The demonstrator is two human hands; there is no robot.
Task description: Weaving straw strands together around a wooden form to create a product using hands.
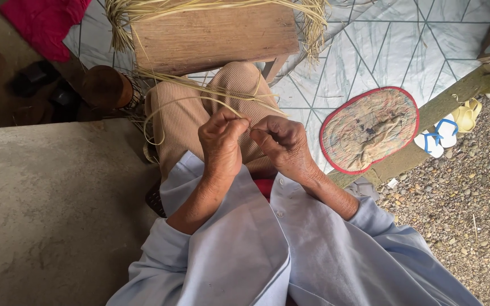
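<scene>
Dressed in a loose pale blue shirt (267, 249) with small buttons down the front, sleeves pushed up above the forearms. Ribbed tan trousers (188, 113) over the knee. Bare hands, no rings or watch.

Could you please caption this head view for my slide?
Both hands, left hand and right hand, pinch thin straw strands over the lap.

Wooden stool (211, 37) blocks ahead; sides seemingly open.

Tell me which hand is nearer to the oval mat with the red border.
Right. The right hand works the straw strands over the lap, just left of the oval mat in the picture. The left hand sits farther away, beyond the right hand.
</scene>
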